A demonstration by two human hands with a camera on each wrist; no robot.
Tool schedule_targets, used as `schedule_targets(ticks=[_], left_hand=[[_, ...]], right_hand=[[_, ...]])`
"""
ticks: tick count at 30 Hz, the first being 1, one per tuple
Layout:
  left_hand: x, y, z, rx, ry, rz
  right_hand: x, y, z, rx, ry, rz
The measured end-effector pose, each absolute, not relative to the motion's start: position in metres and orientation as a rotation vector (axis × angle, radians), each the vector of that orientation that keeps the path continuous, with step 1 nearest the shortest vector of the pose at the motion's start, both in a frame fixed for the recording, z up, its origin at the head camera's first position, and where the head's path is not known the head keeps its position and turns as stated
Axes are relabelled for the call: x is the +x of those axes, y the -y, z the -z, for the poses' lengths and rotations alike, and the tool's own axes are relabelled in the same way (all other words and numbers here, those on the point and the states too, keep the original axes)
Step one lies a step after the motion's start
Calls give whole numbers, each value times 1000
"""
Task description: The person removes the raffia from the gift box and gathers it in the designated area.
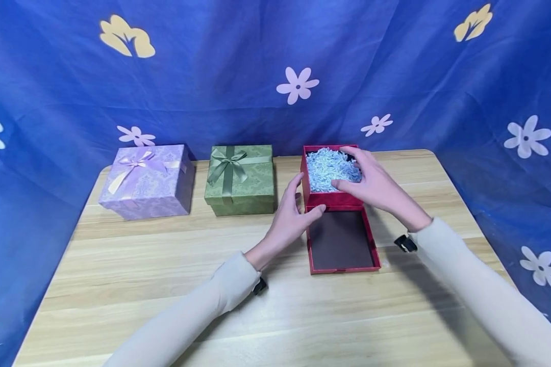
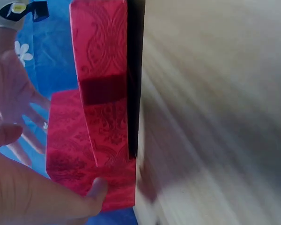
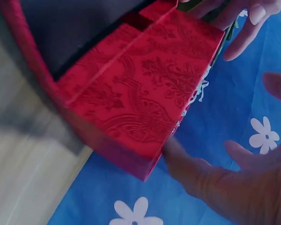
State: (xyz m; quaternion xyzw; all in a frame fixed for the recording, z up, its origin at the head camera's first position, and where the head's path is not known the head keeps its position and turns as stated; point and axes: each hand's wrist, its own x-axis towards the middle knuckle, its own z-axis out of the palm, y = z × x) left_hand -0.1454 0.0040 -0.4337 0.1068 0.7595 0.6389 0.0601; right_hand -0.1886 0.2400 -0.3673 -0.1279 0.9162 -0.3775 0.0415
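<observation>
A red gift box point(image 1: 334, 199) stands at the back right, full of pale blue shredded paper point(image 1: 326, 171). My right hand point(image 1: 372, 181) is over its right side, thumb and fingers spread above the paper; whether they touch it is hard to tell. Beside the box's left wall is my left hand point(image 1: 286, 219), fingers apart and holding nothing. The red lid point(image 1: 342, 239) lies upturned in front of the box, its dark inside facing up. Embossed red walls of the box point(image 3: 145, 89) fill much of the right wrist view.
Left of the red box stand a closed green gift box point(image 1: 241, 188) with a green bow and a closed lilac gift box point(image 1: 147, 188) with a lilac bow. All rest on a wooden table point(image 1: 165, 285). A blue flowered curtain point(image 1: 239, 76) hangs behind and at both sides.
</observation>
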Motion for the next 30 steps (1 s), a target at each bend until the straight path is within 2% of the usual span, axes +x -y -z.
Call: schedule_targets(ticks=[13, 19, 30], left_hand=[[-178, -19, 439, 332, -2302, -1873], [-187, -21, 442, 330, -2255, -1895], [-194, -16, 441, 255, -2286, -1891]], right_hand=[[-248, -226, 378, -359, -2510, 930], [-262, -232, 387, -346, -2329, 1027], [-276, -225, 410, -535, -2238, 1073]])
